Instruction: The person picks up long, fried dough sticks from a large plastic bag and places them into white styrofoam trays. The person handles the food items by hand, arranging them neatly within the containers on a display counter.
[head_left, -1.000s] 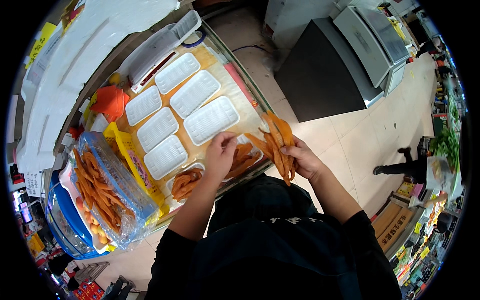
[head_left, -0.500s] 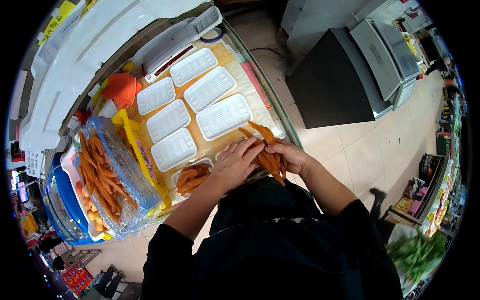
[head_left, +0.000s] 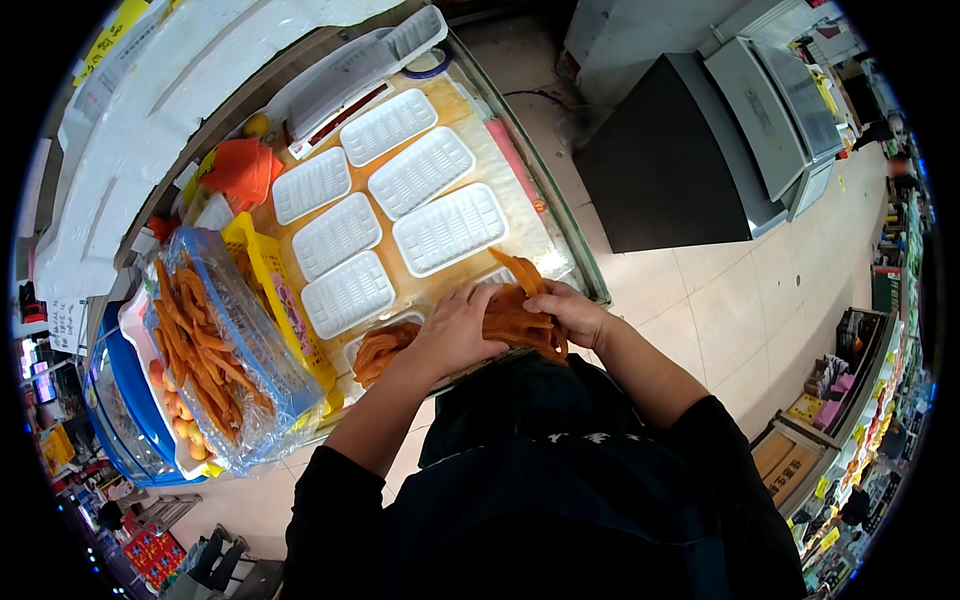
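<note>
Near the front edge of the table, both my hands hold a bunch of orange dried sweet potato strips (head_left: pixel 525 328). My left hand (head_left: pixel 462 325) lies over the bunch's left side, its fingertips partly hidden. On the right end, my right hand (head_left: pixel 572 313) grips with thumb and fingers, and one strip sticks up beside it. Under the bunch, a white tray's corner (head_left: pixel 495 279) shows. Just left of my left hand, another pile of strips (head_left: pixel 378 350) sits in a white tray, partly covered by my forearm. Several white plastic trays (head_left: pixel 450 230) lie in rows beyond.
At left stands a clear plastic bag (head_left: pixel 290 385) around a heap of strips (head_left: pixel 205 350), beside a yellow basket (head_left: pixel 270 275). Round orange fruit (head_left: pixel 182 425) is next to it. Stacked trays (head_left: pixel 415 40) and a tape roll (head_left: pixel 428 66) lie at the back. A dark cabinet (head_left: pixel 660 160) stands right.
The strips in my hands, splayed before, are now gathered into a more compact bunch. My left hand has shifted slightly left and down. A blurred leafy green bundle at lower right has gone from view.
</note>
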